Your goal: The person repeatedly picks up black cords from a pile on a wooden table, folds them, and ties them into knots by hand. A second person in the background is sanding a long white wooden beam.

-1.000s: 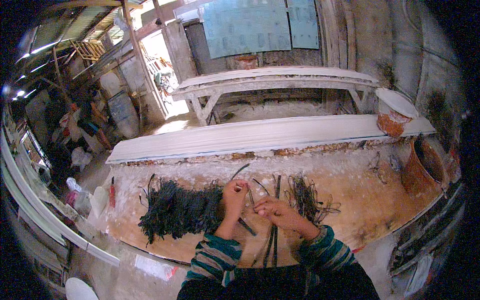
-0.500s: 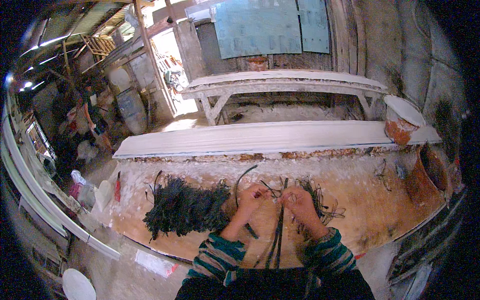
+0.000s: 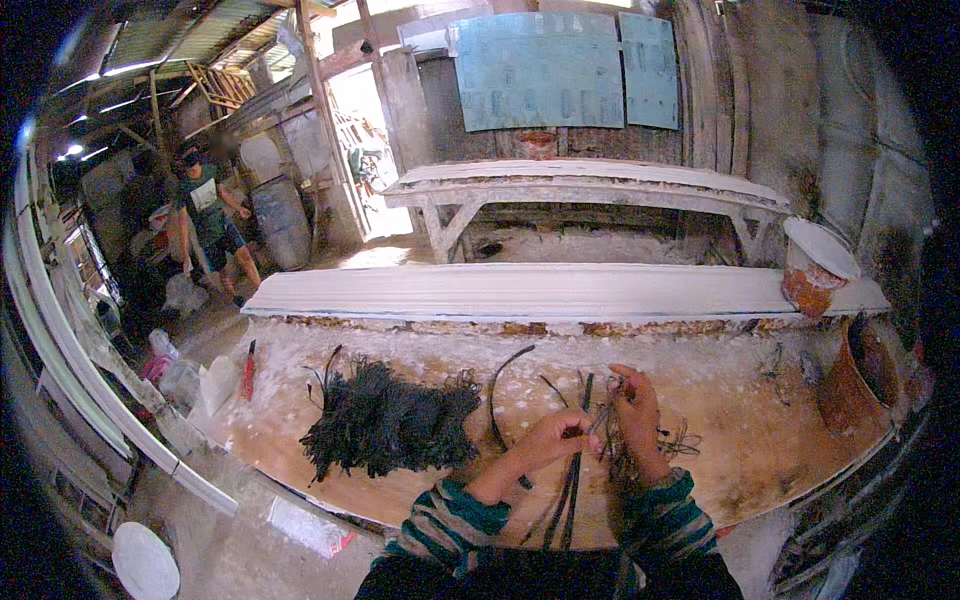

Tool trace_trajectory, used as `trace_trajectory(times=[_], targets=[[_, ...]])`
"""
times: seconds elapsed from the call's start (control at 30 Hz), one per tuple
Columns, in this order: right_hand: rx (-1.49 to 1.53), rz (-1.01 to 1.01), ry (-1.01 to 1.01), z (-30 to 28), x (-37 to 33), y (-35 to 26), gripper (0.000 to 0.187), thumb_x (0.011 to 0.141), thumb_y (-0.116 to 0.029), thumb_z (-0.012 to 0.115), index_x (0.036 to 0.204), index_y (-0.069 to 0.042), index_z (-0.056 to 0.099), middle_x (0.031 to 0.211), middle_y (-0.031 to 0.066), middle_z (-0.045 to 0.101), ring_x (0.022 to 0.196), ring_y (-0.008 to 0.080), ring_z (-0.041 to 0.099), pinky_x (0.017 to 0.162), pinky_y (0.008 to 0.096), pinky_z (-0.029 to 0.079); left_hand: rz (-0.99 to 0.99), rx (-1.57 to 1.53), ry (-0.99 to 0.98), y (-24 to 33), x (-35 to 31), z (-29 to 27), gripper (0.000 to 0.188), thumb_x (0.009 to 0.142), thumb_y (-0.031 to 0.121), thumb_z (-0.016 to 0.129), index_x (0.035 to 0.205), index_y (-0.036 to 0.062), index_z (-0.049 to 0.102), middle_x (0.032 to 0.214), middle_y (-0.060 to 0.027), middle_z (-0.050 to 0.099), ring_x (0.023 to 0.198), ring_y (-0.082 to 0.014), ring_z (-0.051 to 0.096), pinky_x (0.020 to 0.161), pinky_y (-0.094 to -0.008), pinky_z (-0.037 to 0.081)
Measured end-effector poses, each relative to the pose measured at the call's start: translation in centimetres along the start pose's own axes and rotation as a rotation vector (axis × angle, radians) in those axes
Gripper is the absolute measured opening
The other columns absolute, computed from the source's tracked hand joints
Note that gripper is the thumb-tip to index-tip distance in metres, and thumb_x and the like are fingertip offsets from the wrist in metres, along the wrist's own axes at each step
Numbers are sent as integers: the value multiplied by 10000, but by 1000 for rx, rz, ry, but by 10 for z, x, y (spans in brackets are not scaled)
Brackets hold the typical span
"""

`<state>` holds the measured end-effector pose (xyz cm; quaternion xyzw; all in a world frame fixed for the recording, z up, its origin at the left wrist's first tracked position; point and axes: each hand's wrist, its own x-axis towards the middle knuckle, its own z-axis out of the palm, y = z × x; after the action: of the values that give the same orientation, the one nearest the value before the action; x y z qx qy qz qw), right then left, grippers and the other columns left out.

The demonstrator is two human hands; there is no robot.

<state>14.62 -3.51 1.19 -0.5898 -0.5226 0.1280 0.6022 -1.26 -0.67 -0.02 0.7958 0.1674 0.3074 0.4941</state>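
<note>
My left hand (image 3: 552,442) is closed in a pinch beside several long black strips (image 3: 568,485) that run toward me on the table; what its fingers hold is too small to make out. Farther right, my right hand (image 3: 636,408) is raised with fingertips together on thin dark strands (image 3: 606,418). Some tangled strands (image 3: 682,440) stick out beyond its wrist, partly hidden by it. Left of my hands lies a thick heap of black strips (image 3: 390,420). A curved black strip (image 3: 494,400) rests between that heap and my left hand, and a short strip (image 3: 553,391) lies ahead.
The worn wooden table (image 3: 740,480) backs onto a long white board (image 3: 520,290). A red-handled tool (image 3: 248,371) lies at the left end. At right stand a brown pot (image 3: 855,375) and a white-rimmed bucket (image 3: 808,280). Another person (image 3: 212,215) is at the far left.
My hands have parted: the right has risen, the left has drawn back toward me. A short strip now lies ahead of them. The view has shifted, and the other person has turned and stepped rightward.
</note>
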Motion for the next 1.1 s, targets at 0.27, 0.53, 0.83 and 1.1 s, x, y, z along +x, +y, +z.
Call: trace_trajectory(times=[0.27, 0.53, 0.83, 1.1], targets=[[37, -212, 40, 1, 4, 20, 81, 700, -59, 621, 780, -70, 609, 829, 48, 514, 803, 166, 491, 718, 273, 393, -82, 138, 600, -33, 5, -21, 160, 706, 163, 651, 688, 48, 541, 612, 12, 503, 551, -78, 456, 514, -227, 385], [278, -356, -627, 25, -32, -3, 97, 695, -93, 648, 774, -65, 599, 955, 96, 514, 895, 213, 496, 784, 306, 387, -185, 165, 934, -42, 0, -46, 143, 689, 157, 661, 708, 36, 585, 643, -27, 570, 558, -99, 505, 504, -234, 402], [186, -433, -644, 18, -33, -16, 129, 683, -135, 664, 807, -108, 641, 923, 56, 557, 965, 219, 472, 824, 331, 371, -158, 186, 867, -47, 2, -33, 70, 715, 95, 609, 715, 27, 622, 714, -65, 604, 573, -126, 540, 533, -246, 425], [110, -370, -653, 16, -34, -14, 133, 642, -168, 696, 739, -105, 631, 834, 38, 576, 933, 208, 487, 800, 327, 384, -55, 260, 697, -44, 0, -25, 55, 714, 65, 602, 757, 49, 634, 746, -66, 603, 629, -140, 553, 572, -237, 432]])
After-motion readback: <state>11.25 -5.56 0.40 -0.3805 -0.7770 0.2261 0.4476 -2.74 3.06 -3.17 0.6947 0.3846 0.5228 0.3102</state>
